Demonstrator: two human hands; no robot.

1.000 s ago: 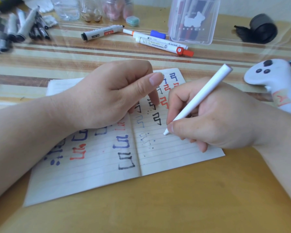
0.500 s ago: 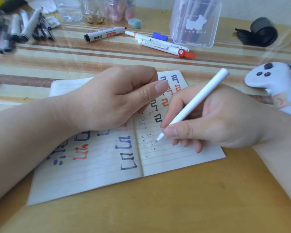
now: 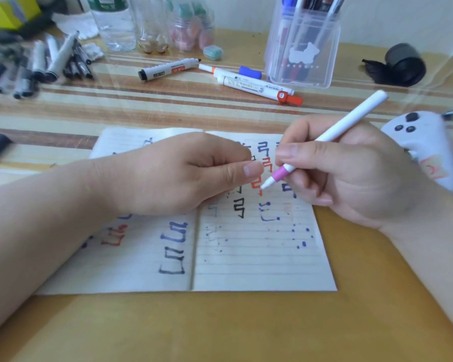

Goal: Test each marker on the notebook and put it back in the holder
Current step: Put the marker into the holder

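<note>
— Where the wooden table (image 3: pixel 220 330) lies nearest, what is seen on it?
— An open notebook (image 3: pixel 259 267) is laid flat, its lined pages marked with blue, red and black strokes.

— How are the hands held?
— The left hand (image 3: pixel 173 176) is rested on the page in a loose fist, thumb against curled fingers; whether anything is held cannot be told. The right hand (image 3: pixel 351 173) is closed around a white marker (image 3: pixel 332 135), its tip over the right page.

— And beyond?
— Loose markers (image 3: pixel 254 84) are scattered beside the clear holder (image 3: pixel 304 48), where more are stood.
</note>
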